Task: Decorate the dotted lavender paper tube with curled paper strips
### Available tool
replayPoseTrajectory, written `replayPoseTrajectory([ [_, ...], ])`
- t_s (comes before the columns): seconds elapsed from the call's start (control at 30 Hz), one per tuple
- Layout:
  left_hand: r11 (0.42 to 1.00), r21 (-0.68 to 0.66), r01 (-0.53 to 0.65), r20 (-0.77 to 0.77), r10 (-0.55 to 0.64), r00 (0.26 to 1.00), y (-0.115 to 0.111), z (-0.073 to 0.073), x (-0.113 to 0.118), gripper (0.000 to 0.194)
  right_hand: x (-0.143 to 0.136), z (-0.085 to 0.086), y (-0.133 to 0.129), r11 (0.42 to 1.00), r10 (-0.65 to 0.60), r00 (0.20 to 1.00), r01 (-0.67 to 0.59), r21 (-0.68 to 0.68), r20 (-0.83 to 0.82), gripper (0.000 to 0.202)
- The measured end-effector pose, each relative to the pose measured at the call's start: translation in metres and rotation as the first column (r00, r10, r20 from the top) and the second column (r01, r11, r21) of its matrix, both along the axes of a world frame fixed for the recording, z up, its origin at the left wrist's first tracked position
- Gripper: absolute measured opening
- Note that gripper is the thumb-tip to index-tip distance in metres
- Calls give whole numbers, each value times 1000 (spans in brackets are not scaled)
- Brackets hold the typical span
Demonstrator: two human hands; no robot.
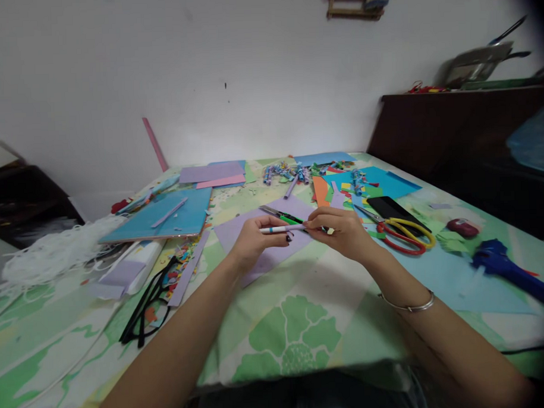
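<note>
In the head view, your forearms reach in from the lower corners and converge above the worktop [311, 298] with its green-and-white floral cloth. Your left hand [252, 245] pinches the banded end of a slim white-and-lilac rod [279, 229] between thumb and fingers, its wrist angled inward. Your right hand [342, 230] curls its fingertips closed around the other end. The rod lies nearly level between your hands, above a lilac paper sheet [264, 268]; a silver metal bangle [412, 308] circles your right forearm.
</note>
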State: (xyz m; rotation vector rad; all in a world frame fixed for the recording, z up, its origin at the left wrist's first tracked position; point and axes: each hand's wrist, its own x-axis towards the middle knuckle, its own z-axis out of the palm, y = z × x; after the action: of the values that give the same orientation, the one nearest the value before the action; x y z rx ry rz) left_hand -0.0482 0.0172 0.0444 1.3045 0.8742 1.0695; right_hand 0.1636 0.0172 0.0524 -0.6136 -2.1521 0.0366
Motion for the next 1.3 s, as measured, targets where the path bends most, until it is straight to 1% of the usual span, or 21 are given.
replayPoseTrajectory([
  [0.13,999,3,-37,64,36,997,1,-1,3,21,-3,0,-2,1000,5,1000,-5,1,-18,9],
  [0.27,998,-7,-61,80,62,995,1,-1,5,18,-5,0,-3,1000,-3,1000,3,16,-23,7],
  [0.43,990,-81,-115,128,125,984,-1,1,7,19,-5,-1,-3,1000,-4,1000,4,13,-23,7],
  [0.53,987,-78,-142,149,152,977,-2,1,7,21,-4,-2,-2,1000,-9,1000,9,1,-22,7],
  [0.7,986,-68,-153,188,163,969,-2,-1,7,23,-4,-1,-1,999,-16,999,14,-33,-37,7],
  [0.87,979,-53,-198,152,204,967,0,0,5,22,-2,0,-2,999,-16,1000,15,-29,-15,9],
  [1.07,983,-30,-182,101,184,978,3,1,2,23,-2,1,-2,1000,7,999,-6,-10,45,13],
  [1.2,984,-41,-174,93,177,980,4,-1,2,23,-2,-1,-2,999,7,999,-9,38,51,13],
  [1.3,979,-70,-191,101,198,975,4,-1,2,29,-3,-2,-2,997,-5,999,1,80,52,12],
])
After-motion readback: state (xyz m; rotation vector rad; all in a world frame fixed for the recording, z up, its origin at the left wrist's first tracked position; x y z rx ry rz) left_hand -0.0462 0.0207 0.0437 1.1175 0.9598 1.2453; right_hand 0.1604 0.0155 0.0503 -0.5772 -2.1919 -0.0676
